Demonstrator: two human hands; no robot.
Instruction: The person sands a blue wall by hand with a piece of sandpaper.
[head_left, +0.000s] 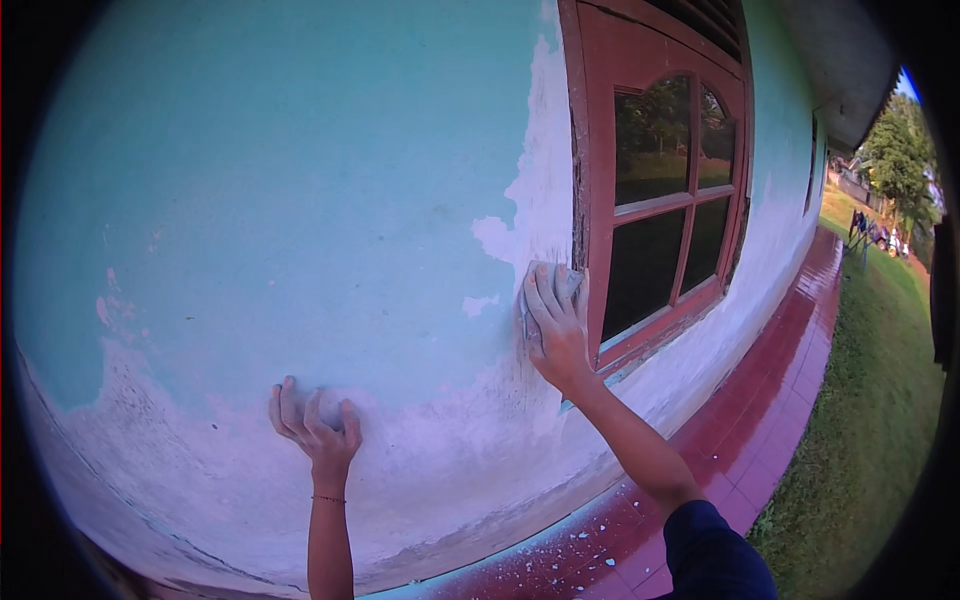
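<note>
Turquoise paint covers much of the plastered wall before me. It ends in ragged edges at a pale stripped strip beside the window and across the lower wall. My right hand presses a grey folded sheet, which looks like sandpaper, flat against this strip, close to the window frame. Most of the sheet is hidden under the fingers. Lower and to the left, my left hand rests its spread fingertips on the wall, holding nothing. A thin bracelet circles the left wrist.
A red-brown wooden window with glass panes is set in the wall. Paint flakes and dust lie on the red tiled walkway along the wall's foot. Grass borders it, with a rack of hanging cloth farther off.
</note>
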